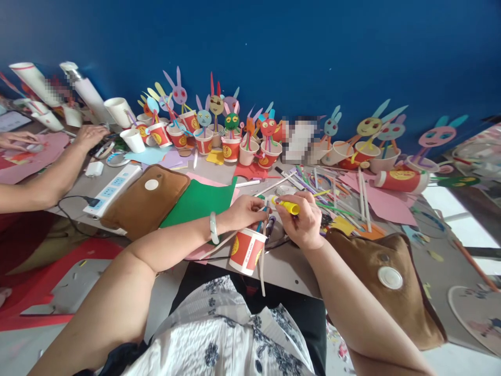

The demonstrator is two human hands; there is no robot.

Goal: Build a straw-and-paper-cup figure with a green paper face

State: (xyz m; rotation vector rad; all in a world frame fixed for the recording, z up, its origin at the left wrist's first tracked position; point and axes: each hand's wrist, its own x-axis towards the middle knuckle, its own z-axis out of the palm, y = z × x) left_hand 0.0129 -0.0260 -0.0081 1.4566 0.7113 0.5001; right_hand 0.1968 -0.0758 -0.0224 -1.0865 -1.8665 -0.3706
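Observation:
Right in front of me a red and white paper cup (247,251) is at the table's front edge, with thin blue and pale strips rising from it. My left hand (245,213) pinches the blue strips just above the cup's rim. In my right hand (303,222) is a yellow tube (289,207), its tip turned toward the fingers of my left hand. The small white part between the two hands is too small to make out. Long pale strips (262,274) hang beside the cup.
Cups with paper rabbit heads (204,125) line the back wall. Brown cushions (151,196) (387,282) flank me. Green paper (203,201) and a white power strip (113,189) lie left, scattered pens and strips right. Another person's hands (91,137) work at the far left.

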